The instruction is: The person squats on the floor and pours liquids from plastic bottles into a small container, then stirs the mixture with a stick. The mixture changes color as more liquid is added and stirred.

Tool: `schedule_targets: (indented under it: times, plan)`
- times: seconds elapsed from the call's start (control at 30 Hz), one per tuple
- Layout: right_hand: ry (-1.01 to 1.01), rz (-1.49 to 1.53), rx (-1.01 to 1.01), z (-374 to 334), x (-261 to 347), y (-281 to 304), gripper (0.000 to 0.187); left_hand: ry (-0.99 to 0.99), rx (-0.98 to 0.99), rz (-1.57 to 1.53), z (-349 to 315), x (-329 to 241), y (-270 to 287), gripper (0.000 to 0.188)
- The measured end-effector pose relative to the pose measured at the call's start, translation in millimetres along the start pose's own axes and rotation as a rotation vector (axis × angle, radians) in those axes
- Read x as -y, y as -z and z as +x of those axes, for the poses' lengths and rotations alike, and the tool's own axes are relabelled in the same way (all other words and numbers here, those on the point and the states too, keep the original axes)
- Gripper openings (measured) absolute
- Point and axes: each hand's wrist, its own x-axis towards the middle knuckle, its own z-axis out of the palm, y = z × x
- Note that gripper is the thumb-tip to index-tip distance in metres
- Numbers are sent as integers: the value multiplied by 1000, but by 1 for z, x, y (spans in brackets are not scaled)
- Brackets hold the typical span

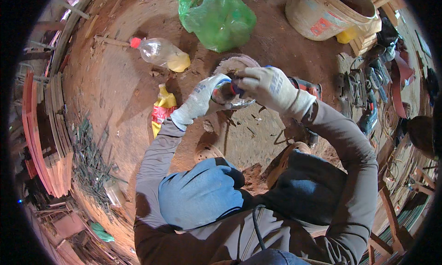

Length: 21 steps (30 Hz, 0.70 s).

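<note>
1. Floor [133,94]: brown, dusty, debris scattered. Person squatting on it, grey sleeves, blue trousers, gloves on both hands.
2. Board stack [57,140]: person's far L, lengths of wood laid together.
3. Bucket [306,16]: whitish, stained, ahead & to R.
4. Dark strips [90,157]: loose heap, between boards & person.
5. Green bag [216,21]: thin plastic, crumpled, ahead of hands, well apart from them.
6. Clear bottle [159,52]: on its side, red cap, yellow liq. at base end; ahead & to L.
7. Yellow bottle [164,106]: red label, just beside L forearm.
8. R hand [274,86]: grip curled at blue piece; can't tell from where I stand if it's held or only touched.
9. L hand [202,98]: grip closed round held container.
10. Held container [224,93]: between both hands, in front of knees; type unclear.
11. Blue piece [237,89]: small, dark, at container's R side; details obscured.
</note>
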Motion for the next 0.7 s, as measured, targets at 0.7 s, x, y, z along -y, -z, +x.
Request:
schedule_targets:
  times: [0.7]
  plan:
    - [-519, 180, 32, -19, 13, -39, 37, 229, -9, 430, -9, -19, -20, 54]
